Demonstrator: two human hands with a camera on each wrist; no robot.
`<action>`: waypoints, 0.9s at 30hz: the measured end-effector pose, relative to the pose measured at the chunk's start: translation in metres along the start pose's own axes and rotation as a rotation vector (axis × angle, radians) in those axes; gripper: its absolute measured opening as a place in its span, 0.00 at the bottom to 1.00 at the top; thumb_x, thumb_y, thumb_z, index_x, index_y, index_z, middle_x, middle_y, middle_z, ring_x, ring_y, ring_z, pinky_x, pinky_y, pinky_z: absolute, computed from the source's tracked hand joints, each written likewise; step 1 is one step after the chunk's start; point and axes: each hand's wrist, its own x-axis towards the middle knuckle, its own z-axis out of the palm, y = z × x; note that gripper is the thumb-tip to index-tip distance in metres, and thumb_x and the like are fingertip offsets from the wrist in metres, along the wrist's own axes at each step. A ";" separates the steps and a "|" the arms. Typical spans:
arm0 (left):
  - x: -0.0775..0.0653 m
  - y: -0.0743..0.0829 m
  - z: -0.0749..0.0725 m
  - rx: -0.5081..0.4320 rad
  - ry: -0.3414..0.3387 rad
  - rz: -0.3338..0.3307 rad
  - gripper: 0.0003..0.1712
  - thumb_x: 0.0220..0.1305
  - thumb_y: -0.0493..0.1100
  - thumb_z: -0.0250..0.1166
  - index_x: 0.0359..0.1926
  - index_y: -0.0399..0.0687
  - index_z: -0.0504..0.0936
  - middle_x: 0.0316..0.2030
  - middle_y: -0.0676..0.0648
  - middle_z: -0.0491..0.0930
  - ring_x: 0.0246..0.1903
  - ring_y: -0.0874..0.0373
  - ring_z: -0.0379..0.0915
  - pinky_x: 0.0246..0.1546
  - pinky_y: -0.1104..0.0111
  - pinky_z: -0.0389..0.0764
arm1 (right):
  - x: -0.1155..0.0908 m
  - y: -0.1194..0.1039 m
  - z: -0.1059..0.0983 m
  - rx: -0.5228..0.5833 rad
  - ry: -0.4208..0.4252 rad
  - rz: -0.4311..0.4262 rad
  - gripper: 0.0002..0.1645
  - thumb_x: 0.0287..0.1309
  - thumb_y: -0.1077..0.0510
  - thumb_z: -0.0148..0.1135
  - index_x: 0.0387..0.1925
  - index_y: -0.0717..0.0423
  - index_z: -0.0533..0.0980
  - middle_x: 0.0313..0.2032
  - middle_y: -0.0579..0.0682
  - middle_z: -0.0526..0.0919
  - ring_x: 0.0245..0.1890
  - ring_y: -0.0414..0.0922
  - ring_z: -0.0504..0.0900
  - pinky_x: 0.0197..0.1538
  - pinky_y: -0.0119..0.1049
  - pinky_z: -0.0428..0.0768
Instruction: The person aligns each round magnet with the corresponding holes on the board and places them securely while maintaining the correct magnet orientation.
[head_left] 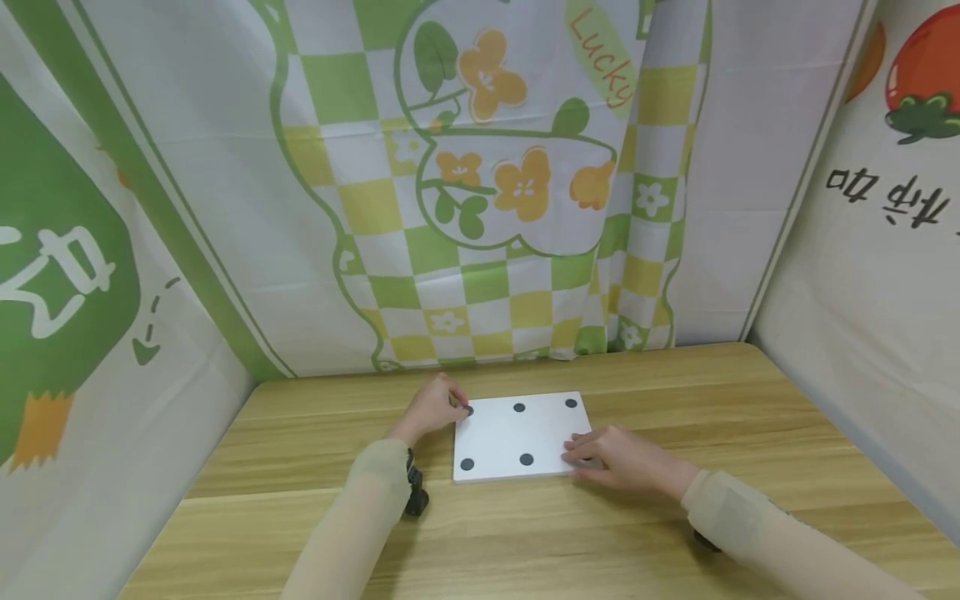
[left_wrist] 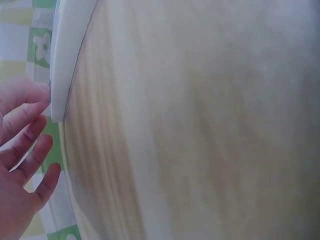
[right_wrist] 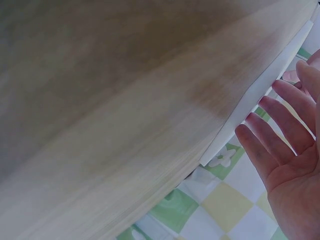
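Observation:
A white rectangular board (head_left: 495, 433) lies flat on the wooden table, with several small dark round discs along its far and near edges. At the board's far left corner, my left hand (head_left: 435, 408) pinches a dark disc (head_left: 470, 410) with thumb and index finger; the other fingers are loosely bent in the left wrist view. My right hand (head_left: 622, 457) rests its outstretched fingertips on the board's near right corner, covering that corner. Other discs show at the far middle (head_left: 519, 407), far right (head_left: 572, 403), near left (head_left: 467, 464) and near middle (head_left: 527, 459).
The wooden table (head_left: 315, 467) extends around the board on all sides. Behind it hangs a green and yellow checked cloth (head_left: 480, 283), and printed white cloth panels stand at left and right. Each wrist wears a dark camera strap.

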 end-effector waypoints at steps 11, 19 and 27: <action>0.000 -0.001 0.000 -0.036 -0.005 -0.005 0.03 0.50 0.36 0.70 0.29 0.43 0.84 0.35 0.46 0.74 0.30 0.56 0.72 0.31 0.68 0.75 | -0.001 0.000 -0.001 0.008 0.008 -0.005 0.17 0.59 0.51 0.64 0.46 0.54 0.82 0.49 0.53 0.83 0.51 0.49 0.82 0.54 0.44 0.81; -0.003 0.001 -0.002 -0.045 -0.006 0.006 0.04 0.49 0.35 0.69 0.30 0.42 0.85 0.34 0.46 0.74 0.30 0.57 0.73 0.30 0.70 0.76 | -0.001 0.001 0.000 0.005 0.012 -0.014 0.16 0.58 0.52 0.64 0.46 0.54 0.82 0.48 0.53 0.84 0.50 0.49 0.83 0.53 0.43 0.81; -0.008 0.003 -0.010 0.010 0.036 0.002 0.07 0.54 0.39 0.67 0.35 0.43 0.85 0.40 0.44 0.78 0.38 0.52 0.74 0.41 0.62 0.79 | -0.003 0.004 -0.004 0.040 0.018 0.076 0.18 0.62 0.49 0.59 0.48 0.54 0.81 0.51 0.54 0.83 0.52 0.50 0.82 0.55 0.45 0.80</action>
